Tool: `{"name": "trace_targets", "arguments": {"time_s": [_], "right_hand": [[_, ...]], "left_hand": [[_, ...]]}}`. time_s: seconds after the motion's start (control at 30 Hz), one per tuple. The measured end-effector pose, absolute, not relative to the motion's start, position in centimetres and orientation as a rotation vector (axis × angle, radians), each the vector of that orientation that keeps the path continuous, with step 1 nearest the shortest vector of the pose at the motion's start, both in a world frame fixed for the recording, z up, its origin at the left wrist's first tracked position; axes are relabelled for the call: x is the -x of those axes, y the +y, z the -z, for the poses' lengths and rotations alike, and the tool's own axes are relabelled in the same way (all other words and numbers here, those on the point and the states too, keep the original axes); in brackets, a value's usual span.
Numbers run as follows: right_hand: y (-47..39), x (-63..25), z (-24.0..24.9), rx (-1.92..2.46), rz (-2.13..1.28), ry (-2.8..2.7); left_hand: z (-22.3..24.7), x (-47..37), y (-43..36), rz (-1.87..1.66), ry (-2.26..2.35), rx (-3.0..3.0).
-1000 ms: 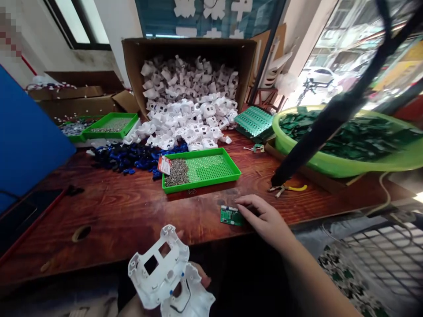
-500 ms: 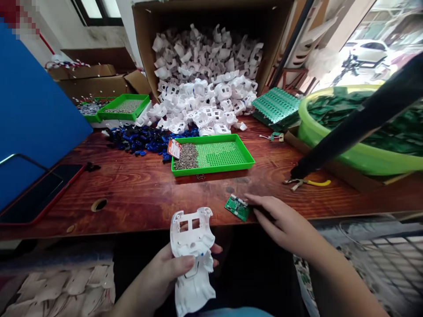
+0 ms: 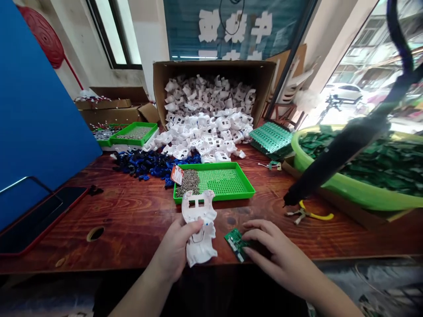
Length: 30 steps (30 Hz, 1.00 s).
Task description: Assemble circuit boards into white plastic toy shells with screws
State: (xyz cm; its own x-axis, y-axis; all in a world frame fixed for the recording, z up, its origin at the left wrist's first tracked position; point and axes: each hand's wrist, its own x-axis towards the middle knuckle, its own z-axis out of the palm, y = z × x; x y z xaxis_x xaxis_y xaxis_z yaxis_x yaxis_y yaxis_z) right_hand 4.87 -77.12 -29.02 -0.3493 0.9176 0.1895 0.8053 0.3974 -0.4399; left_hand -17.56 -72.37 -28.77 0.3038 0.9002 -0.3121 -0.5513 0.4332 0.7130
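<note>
My left hand (image 3: pixel 176 246) is closed around a white plastic housing (image 3: pixel 201 246), thumb across its middle. The housing has two square openings at its upper end and is held upright above the table's front edge. To its right, a green circuit board (image 3: pixel 235 244) lies at a slant on the table, with a pale connector strip along its left side. My right hand (image 3: pixel 274 251) has its fingertips and thumb closed on the right edge of the board. Behind the housing sits a green tray (image 3: pixel 224 197) with small metal screws (image 3: pixel 188 181) at its left end.
White housings (image 3: pixel 211 127) spill from a cardboard box (image 3: pixel 159 94). Blue and black parts (image 3: pixel 148 164) lie left of the tray. A hanging black screwdriver (image 3: pixel 325 160) points down near yellow-handled pliers (image 3: pixel 317 215). A green basin (image 3: pixel 306 160) of boards stands right; a phone (image 3: pixel 42 220) lies left.
My left hand has raised the housing from below the table edge towards the tray. The circuit board has turned under my right fingers, its connector strip now facing left. The head view has tilted up.
</note>
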Motion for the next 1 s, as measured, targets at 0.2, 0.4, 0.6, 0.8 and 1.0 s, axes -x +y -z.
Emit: {"name": "trace_targets", "arguments": {"time_s": [0.2, 0.4, 0.6, 0.8, 1.0], "right_hand": [[-78.3, -2.4, 29.8, 1.628, -0.372, -2.181], [-78.0, -2.2, 30.4, 1.587, -0.183, -2.184], [-78.6, -2.9, 30.3, 1.499, 0.032, -2.041], [-76.3, -0.5, 26.0, 1.222, 0.190, -2.150], [-72.9, 2.2, 24.8, 1.159, 0.208, -2.389]], "left_hand": [[29.5, 17.7, -72.3, -1.092, 0.751, -0.452], [29.2, 18.2, -72.6, -1.054, 0.712, -0.416], [29.6, 18.5, -72.4, -0.980, 0.727, -0.492], [29.6, 18.3, -72.5, -0.936, 0.686, -0.587], [29.6, 18.9, -72.7, -0.902, 0.620, -0.706]]}}
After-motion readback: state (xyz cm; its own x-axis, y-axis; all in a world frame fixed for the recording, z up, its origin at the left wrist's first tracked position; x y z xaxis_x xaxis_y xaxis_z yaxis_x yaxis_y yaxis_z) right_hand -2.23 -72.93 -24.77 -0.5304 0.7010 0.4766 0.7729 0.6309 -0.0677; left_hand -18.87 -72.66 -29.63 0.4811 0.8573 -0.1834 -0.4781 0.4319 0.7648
